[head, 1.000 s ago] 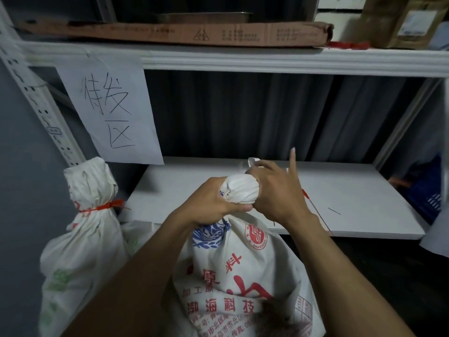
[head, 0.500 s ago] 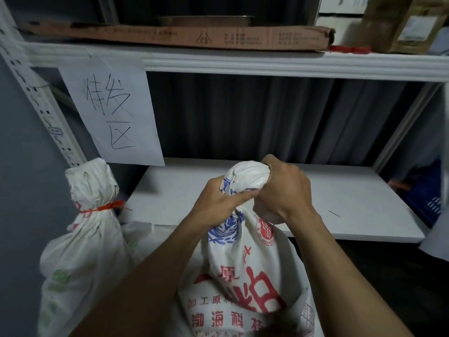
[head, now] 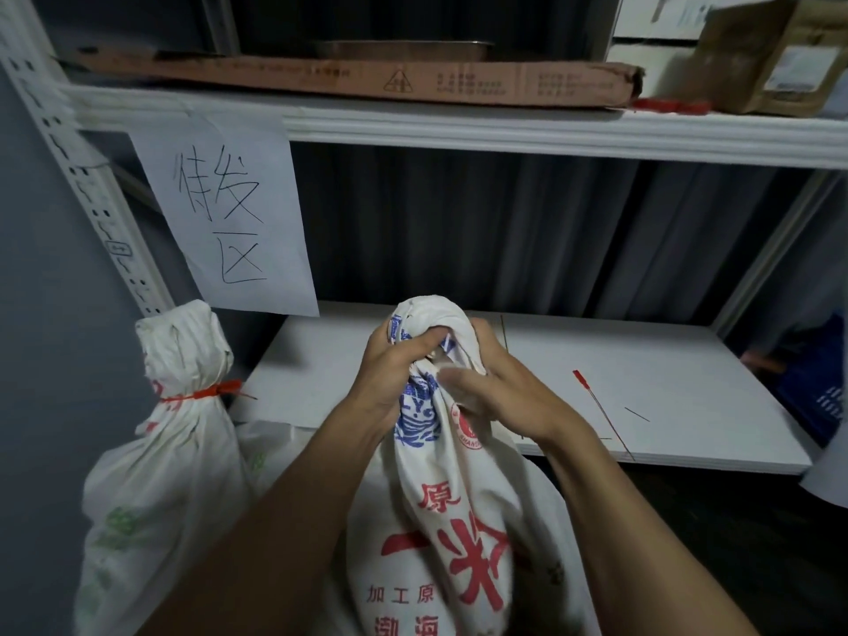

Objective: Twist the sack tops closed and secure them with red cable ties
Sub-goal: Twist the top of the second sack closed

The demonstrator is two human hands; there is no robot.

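A white sack (head: 452, 534) with red and blue print stands in front of me, its top bunched into a twisted neck. My left hand (head: 390, 374) grips the neck from the left. My right hand (head: 495, 392) clasps the same neck from the right, fingers wrapped around the cloth. A loose red cable tie (head: 601, 410) lies on the white shelf board (head: 688, 397) to the right of my hands. At the left stands a second white sack (head: 156, 475), its neck closed with a red cable tie (head: 206, 392).
A handwritten paper sign (head: 229, 218) hangs from the upper shelf (head: 504, 130). On that shelf lie a flat cardboard box (head: 367, 80), more red ties (head: 665, 104) and a brown carton (head: 771, 57). A slotted upright (head: 78, 172) stands left.
The sack top has been pulled up and twisted tighter. My right hand moved from the top of the bunch down onto the neck. The tie on the shelf came into view.
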